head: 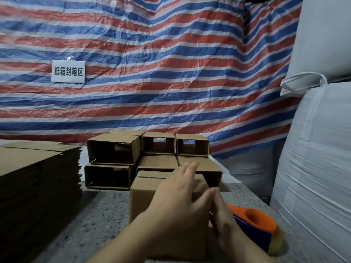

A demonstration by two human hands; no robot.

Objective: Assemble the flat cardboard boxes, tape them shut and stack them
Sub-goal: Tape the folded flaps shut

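Both hands flat on the box, no grip taken.

We see the left hand spread over the box top, the right hand laid straight along its right side, fingertips seemingly meeting. The box stands on the surface; a tape dispenser just right, assembled boxes behind, flat stack left.

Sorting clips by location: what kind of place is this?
Probably a warehouse packing corner: a sign reading "carton sealing area" on a striped tarp, a stack of flat cartons, and big white bulk sacks.
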